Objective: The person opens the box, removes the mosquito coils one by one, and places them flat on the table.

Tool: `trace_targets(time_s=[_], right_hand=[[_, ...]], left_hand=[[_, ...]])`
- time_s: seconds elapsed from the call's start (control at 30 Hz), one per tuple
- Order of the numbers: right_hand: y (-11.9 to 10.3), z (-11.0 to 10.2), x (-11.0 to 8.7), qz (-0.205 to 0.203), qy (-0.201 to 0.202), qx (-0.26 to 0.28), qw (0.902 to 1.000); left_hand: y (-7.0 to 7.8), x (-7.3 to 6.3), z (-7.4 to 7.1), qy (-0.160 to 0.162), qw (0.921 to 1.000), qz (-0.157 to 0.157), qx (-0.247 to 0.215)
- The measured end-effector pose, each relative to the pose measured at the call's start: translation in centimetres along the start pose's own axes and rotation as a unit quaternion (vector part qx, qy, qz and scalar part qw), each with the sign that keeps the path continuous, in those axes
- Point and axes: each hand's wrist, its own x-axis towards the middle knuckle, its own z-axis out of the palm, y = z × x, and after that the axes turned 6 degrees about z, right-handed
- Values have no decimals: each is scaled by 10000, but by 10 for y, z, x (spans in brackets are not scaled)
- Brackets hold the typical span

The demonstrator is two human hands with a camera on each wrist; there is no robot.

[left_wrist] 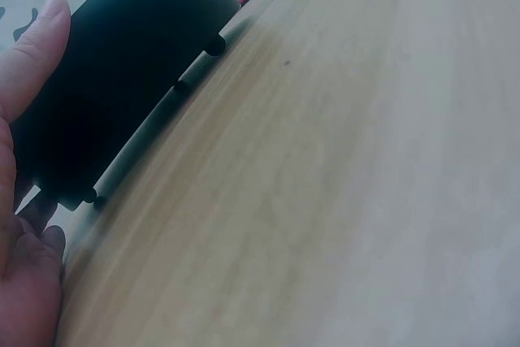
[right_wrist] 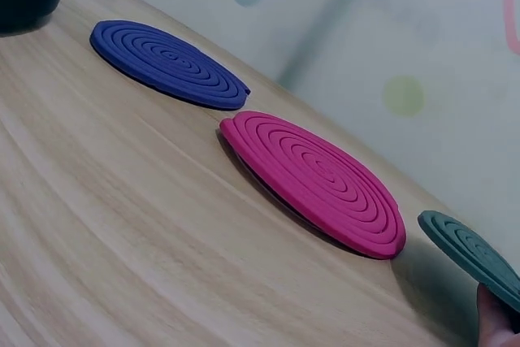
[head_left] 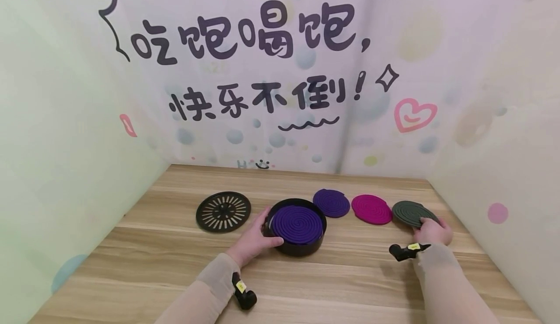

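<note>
My left hand (head_left: 255, 239) grips the near left side of a round black mosquito coil holder (head_left: 302, 250), its thumb at the rim. Inside the holder lies a purple mosquito coil (head_left: 297, 224). In the left wrist view the holder's dark side wall (left_wrist: 122, 71) shows small feet at its base. At the far right of the table, my right hand (head_left: 434, 231) pinches the near edge of a dark green mosquito coil (head_left: 411, 212). That coil tilts up over its shadow in the right wrist view, where only a fingertip (right_wrist: 491, 318) shows.
A second purple coil (head_left: 331, 203) and a pink coil (head_left: 372, 209) lie flat in a row between the holder and the green coil. To the left of the holder is a black slotted lid (head_left: 223, 211). Printed walls enclose the wooden table (head_left: 341, 285) behind and at both sides.
</note>
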Motion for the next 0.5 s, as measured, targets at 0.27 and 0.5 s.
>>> trace_targets(time_s=[0.27,0.5], right_hand=[[2,-2,1,-244,256,-410,9985],[1,-2,0,-170,201,-346,9991]], left_hand=[[1,0,0,-24,10000,-41,-6],[1,0,0,-11,10000,-18,-22]])
